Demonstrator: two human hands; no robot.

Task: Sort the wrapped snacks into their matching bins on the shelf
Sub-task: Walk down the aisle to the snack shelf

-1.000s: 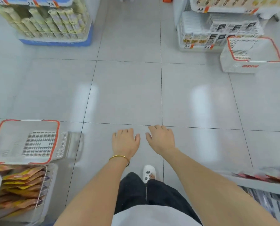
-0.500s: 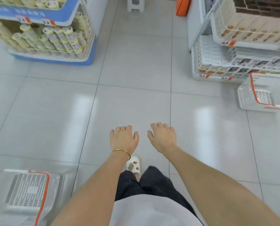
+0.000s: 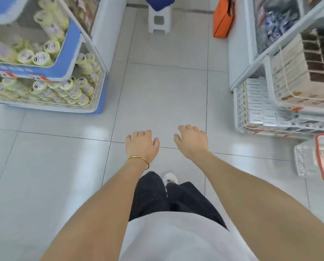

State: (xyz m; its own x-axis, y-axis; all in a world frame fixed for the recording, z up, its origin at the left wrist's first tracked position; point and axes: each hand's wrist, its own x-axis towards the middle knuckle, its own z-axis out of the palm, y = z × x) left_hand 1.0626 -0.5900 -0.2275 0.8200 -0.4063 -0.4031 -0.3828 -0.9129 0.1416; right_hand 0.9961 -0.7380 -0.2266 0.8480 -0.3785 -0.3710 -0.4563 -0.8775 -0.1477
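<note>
Tiles (image 3: 163, 102) run pale between blue display (image 3: 93, 98) and white shelf (image 3: 255, 102).

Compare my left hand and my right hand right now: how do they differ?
The left hand has a gold bangle at its wrist; the right hand has a bare wrist. The right hand sits slightly higher in the view than the left hand. Both are empty, palms down, fingers relaxed, over the tiled floor.
</note>
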